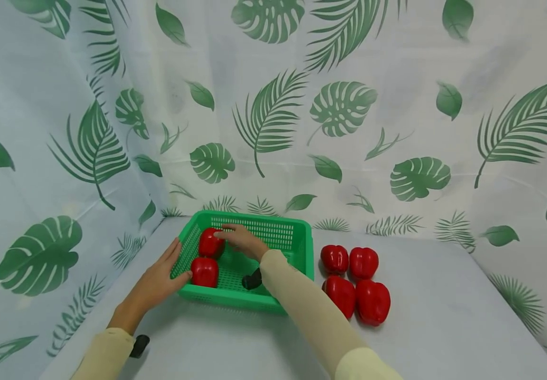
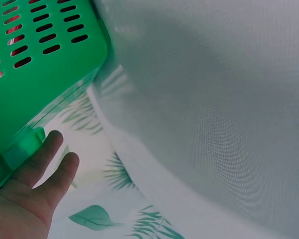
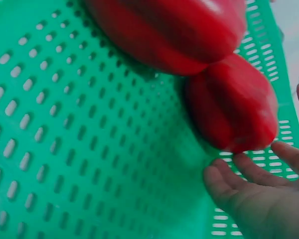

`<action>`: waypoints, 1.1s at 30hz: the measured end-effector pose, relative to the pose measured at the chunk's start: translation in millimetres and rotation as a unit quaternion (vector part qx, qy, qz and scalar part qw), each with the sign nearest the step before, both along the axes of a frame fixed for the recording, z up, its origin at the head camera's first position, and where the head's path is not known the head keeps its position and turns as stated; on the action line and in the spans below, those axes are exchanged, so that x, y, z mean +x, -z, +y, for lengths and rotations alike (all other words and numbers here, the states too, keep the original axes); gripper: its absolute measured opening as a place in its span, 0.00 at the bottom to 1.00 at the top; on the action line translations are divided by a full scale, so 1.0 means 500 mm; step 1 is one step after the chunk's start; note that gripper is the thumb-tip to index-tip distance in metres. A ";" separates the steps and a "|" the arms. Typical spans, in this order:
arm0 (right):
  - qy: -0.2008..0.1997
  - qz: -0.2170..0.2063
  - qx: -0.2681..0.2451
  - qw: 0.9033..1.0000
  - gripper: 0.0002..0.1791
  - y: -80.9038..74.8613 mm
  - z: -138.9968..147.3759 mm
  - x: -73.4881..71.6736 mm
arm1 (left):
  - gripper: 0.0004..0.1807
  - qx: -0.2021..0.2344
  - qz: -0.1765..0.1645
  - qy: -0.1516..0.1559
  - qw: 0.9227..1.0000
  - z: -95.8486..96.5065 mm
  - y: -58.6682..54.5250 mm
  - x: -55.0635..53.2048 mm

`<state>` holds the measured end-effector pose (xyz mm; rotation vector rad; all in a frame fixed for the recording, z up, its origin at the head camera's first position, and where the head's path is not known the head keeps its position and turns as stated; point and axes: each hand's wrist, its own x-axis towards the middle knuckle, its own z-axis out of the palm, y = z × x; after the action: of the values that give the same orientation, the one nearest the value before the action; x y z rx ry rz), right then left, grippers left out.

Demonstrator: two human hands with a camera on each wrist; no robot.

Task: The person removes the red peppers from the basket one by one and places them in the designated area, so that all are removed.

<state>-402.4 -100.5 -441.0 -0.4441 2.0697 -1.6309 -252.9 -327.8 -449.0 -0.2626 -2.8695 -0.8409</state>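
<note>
The right hand [image 1: 243, 241], fingers loosely extended, has its fingertips at the far red pepper [image 1: 209, 245] in the left end of the green basket [image 1: 235, 301], with no closed grip visible. The left hand [image 1: 157, 279], fingers straight, rests at the basket's left rim. Four more peppers [image 1: 363, 263] lie right of the basket on the surface [image 1: 449, 301], nearer the right hand than the left.
</note>
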 end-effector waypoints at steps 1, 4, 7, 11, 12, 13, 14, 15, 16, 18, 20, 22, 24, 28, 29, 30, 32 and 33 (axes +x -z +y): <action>0.004 0.001 -0.001 1.000 0.37 0.002 -0.002 -0.001 | 0.49 0.001 0.000 -0.001 1.000 0.000 0.000 -0.001; 0.013 0.002 -0.002 1.000 0.37 0.008 -0.010 -0.001 | 0.49 0.005 0.000 -0.001 1.000 0.001 -0.002 -0.001; 0.019 0.008 0.001 1.000 0.36 0.015 -0.017 0.003 | 0.49 0.007 0.000 0.000 1.000 0.001 -0.004 0.001; 0.032 0.021 0.011 0.999 0.34 0.027 -0.026 0.006 | 0.49 0.009 -0.002 -0.002 1.000 0.001 -0.002 0.003; 0.036 0.021 0.012 0.999 0.34 0.029 -0.027 0.007 | 0.49 0.010 -0.002 -0.002 1.000 0.001 -0.002 0.003; 0.040 0.022 0.010 0.999 0.33 0.030 -0.028 0.007 | 0.49 0.011 -0.002 -0.002 1.000 0.001 -0.002 0.003; 0.043 0.022 0.007 0.999 0.33 0.032 -0.028 0.007 | 0.49 0.012 -0.002 -0.002 1.000 0.002 -0.002 0.003; 0.044 0.020 0.004 0.999 0.34 0.032 -0.028 0.007 | 0.49 0.013 -0.002 -0.002 1.000 0.002 -0.002 0.003; 0.045 0.017 0.000 0.999 0.34 0.033 -0.028 0.007 | 0.49 0.014 -0.002 -0.002 1.000 0.002 -0.001 0.002; 0.044 0.005 -0.011 0.999 0.34 0.033 -0.026 0.005 | 0.49 0.016 -0.004 -0.002 1.000 0.002 0.001 0.001; 0.044 -0.006 -0.020 0.999 0.34 0.033 -0.026 0.006 | 0.49 0.016 -0.006 -0.002 1.000 0.001 0.001 0.002; 0.048 -0.016 -0.026 0.998 0.34 0.032 -0.027 0.007 | 0.49 0.015 -0.007 -0.001 1.000 0.001 0.001 0.002; 0.054 -0.020 -0.033 0.998 0.34 0.029 -0.028 0.009 | 0.49 0.015 -0.006 0.000 1.000 0.001 -0.001 0.003; 0.061 -0.020 -0.041 0.997 0.34 0.024 -0.030 0.008 | 0.50 0.017 -0.004 0.001 1.000 0.003 -0.004 0.003; 0.062 -0.020 -0.044 0.997 0.34 0.024 -0.030 0.007 | 0.50 0.018 -0.003 0.002 1.000 0.003 -0.004 0.003; 0.061 -0.021 -0.045 0.997 0.34 0.024 -0.030 0.006 | 0.50 0.018 -0.003 0.003 1.000 0.003 -0.004 0.003; 0.061 -0.023 -0.046 0.997 0.34 0.023 -0.029 0.006 | 0.50 0.016 -0.002 0.004 1.000 0.002 -0.003 0.003; 0.060 -0.026 -0.047 0.997 0.34 0.023 -0.028 0.006 | 0.50 0.016 -0.002 0.004 1.000 0.002 -0.003 0.003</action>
<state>-399.3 -114.7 -452.2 -0.3100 2.0238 -1.7954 -251.4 -326.7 -447.4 -0.2683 -2.8570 -0.8884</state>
